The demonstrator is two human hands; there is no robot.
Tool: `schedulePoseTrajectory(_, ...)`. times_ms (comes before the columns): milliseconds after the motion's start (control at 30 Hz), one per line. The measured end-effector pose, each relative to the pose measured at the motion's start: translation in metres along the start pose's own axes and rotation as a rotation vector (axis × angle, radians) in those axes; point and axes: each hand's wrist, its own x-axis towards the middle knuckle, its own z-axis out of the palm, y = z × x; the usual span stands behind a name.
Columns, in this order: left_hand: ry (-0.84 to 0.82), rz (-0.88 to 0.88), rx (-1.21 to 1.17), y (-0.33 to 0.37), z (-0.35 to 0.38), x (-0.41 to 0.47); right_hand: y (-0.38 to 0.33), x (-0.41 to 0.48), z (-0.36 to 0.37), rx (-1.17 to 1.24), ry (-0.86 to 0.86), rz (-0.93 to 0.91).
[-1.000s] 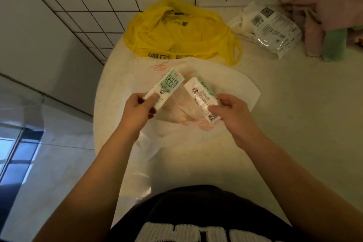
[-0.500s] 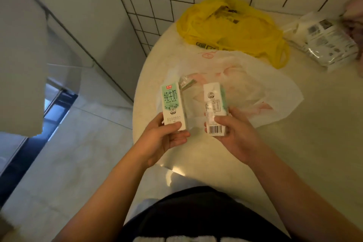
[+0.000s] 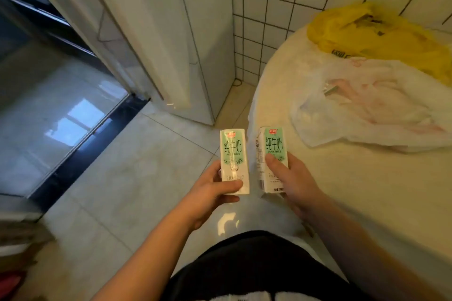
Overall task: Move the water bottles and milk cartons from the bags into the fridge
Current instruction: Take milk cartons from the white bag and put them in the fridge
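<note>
My left hand grips a white and green milk carton upright over the tiled floor. My right hand grips a second, matching milk carton at the left edge of the round table. Both cartons face me with their labels. On the table lie a crumpled white plastic bag and, behind it, a yellow plastic bag. The white fridge stands at the upper left of the cartons, its door shut as far as I can see.
A white tiled wall runs behind the table. Dark sliding door tracks and glass lie on the left. Glossy floor tiles spread between me and the fridge. Some cluttered items sit at the lower left edge.
Both hands lifted the cartons out of the white bag and carried them left, off the table edge. My view has swung left, bringing the fridge into sight.
</note>
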Motion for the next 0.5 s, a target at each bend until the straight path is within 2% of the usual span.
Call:
schedulePoseTrajectory(200,0.151,0.019,0.048,-0.037,-0.107,-0.069,0.021,-0.019,0.130,-0.027,-0.184,0.052)
schedulePoseTrajectory(500,0.508,0.106,-0.134,-0.069,-0.224,-0.137,0.030,-0.016,0.284,-0.182,-0.505,0.047)
